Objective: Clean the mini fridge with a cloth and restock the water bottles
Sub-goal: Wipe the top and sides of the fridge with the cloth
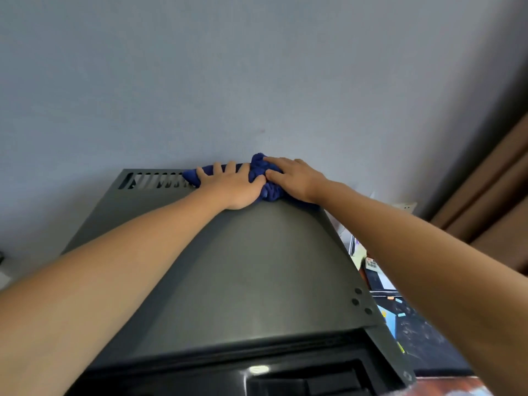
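Observation:
The dark grey top of the mini fridge fills the middle of the view, with vent slots along its back left edge. A crumpled blue cloth lies at the fridge's back edge, close to the wall. My left hand lies flat on the cloth's left part, fingers spread and straight. My right hand rests on the cloth's right part, its fingers bent over the bunched fabric. No water bottles are in view.
A plain blue-grey wall stands right behind the fridge. A brown curtain hangs at the right. Below the fridge's right side are papers, a calculator-like item and a dark surface. The fridge's glossy black front edge is nearest me.

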`<state>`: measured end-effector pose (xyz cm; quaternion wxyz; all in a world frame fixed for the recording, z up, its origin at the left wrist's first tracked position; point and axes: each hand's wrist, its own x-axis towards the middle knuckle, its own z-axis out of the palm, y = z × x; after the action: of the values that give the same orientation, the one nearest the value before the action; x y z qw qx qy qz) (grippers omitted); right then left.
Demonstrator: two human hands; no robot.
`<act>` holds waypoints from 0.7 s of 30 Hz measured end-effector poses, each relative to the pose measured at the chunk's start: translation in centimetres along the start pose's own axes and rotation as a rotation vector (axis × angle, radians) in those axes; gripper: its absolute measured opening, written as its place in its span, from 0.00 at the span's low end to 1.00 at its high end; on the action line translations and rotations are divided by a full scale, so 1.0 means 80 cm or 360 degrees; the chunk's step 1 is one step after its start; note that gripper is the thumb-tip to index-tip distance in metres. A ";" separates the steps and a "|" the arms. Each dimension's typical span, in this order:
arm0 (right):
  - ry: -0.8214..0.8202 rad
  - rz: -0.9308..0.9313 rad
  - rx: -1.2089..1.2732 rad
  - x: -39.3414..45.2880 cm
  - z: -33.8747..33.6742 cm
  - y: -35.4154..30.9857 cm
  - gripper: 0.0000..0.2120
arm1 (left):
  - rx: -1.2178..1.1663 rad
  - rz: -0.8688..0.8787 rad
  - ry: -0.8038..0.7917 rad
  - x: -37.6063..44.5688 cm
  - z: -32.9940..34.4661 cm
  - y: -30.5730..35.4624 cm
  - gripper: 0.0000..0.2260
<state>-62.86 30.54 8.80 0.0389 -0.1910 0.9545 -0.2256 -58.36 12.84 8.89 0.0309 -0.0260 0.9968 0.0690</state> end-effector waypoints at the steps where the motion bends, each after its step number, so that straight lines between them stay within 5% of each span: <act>1: -0.0009 -0.0006 -0.0008 -0.013 0.002 0.000 0.32 | 0.0010 -0.0014 -0.0010 -0.016 0.000 0.004 0.33; 5: 0.0033 -0.0082 0.0043 -0.073 0.009 0.005 0.36 | 0.0046 -0.0069 0.0009 -0.085 0.011 0.023 0.35; 14: 0.0060 -0.0287 0.0633 -0.237 0.018 0.031 0.24 | -0.0062 -0.0103 0.0181 -0.238 0.035 0.110 0.30; 18: 0.0259 -0.0372 0.0792 -0.297 0.008 0.031 0.17 | -0.0266 -0.0013 0.0441 -0.295 0.026 0.155 0.13; 21: 0.0408 -0.0288 0.1382 -0.332 -0.014 0.026 0.19 | -0.0809 -0.0128 0.0473 -0.316 0.022 0.181 0.17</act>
<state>-39.24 42.87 8.58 -0.0229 -0.2101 0.7482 -0.6289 -33.88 28.57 10.79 -0.1201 -0.0823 0.9393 0.3106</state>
